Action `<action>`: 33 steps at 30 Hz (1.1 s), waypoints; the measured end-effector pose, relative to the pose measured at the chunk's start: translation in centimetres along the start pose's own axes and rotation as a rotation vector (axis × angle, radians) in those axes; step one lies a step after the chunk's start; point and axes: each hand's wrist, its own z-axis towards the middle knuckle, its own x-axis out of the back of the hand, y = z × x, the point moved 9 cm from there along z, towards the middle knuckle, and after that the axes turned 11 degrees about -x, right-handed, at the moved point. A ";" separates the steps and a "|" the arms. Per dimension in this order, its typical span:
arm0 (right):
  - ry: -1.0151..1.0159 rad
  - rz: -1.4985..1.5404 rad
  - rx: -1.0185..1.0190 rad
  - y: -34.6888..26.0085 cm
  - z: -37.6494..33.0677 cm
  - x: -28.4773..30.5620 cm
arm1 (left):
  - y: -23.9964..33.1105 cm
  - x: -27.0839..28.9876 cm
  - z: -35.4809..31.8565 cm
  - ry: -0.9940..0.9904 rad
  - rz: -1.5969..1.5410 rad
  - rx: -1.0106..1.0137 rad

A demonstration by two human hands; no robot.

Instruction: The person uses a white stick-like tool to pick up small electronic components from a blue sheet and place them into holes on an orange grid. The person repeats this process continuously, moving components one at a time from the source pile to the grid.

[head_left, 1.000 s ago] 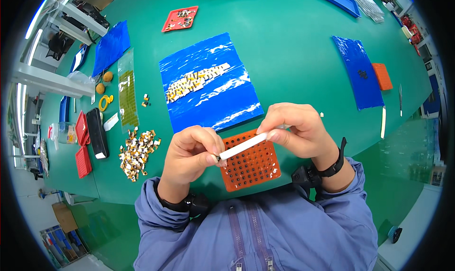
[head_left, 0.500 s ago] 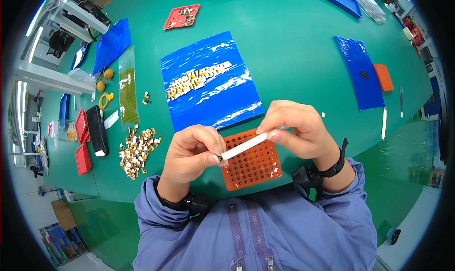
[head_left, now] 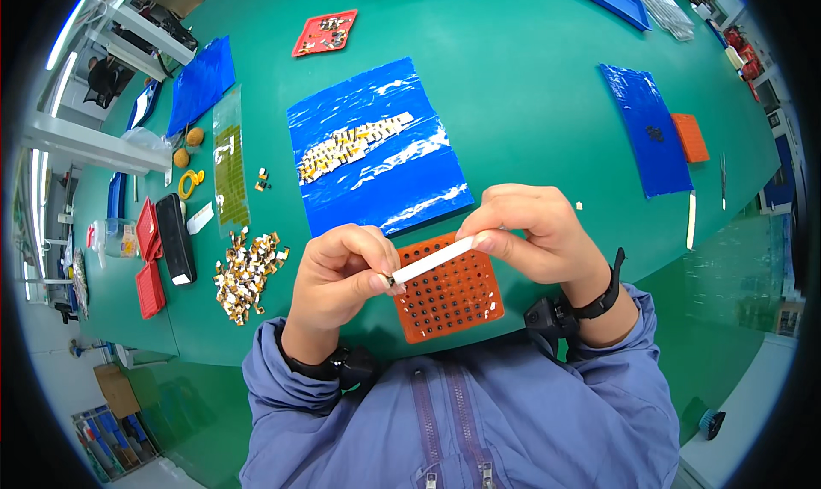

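Observation:
Over an orange tray (head_left: pixel 412 332) with rows of small black pieces, my two hands meet on a white flat stick (head_left: pixel 434 260). My right hand (head_left: pixel 532 237) pinches the stick's upper right end between thumb and fingers. At the stick's lower left tip, my left hand (head_left: pixel 340 271) is closed in a pinch on a small dark part (head_left: pixel 391 280), mostly hidden by the fingertips. Beyond the tray lies a blue sheet (head_left: pixel 419 202) bearing slanted rows of small white and yellow parts (head_left: pixel 351 149). A loose pile of similar parts (head_left: pixel 246 275) lies left of my left hand.
Red trays (head_left: pixel 150 288) and a black case (head_left: pixel 175 241) stand at the left, near yellow scissors (head_left: pixel 190 183). A red tray of parts (head_left: pixel 325 34) lies at the back. To the right are another blue sheet (head_left: pixel 641 134), an orange block (head_left: pixel 689 138) and tweezers (head_left: pixel 723 181).
Both hands have shifted very slightly left with the stick, as the whole view also moved a little. The grips look the same.

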 end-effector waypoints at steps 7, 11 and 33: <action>0.122 0.004 0.049 0.0 -0.3 0.7 | 0.6 0.9 0.2 0.105 0.154 -0.051; 0.178 0.068 0.105 -0.9 -0.4 1.5 | 0.7 1.8 0.4 0.171 0.214 -0.097; 0.070 -0.242 0.279 -5.9 0.0 -3.1 | 0.4 2.2 0.3 0.186 0.316 0.022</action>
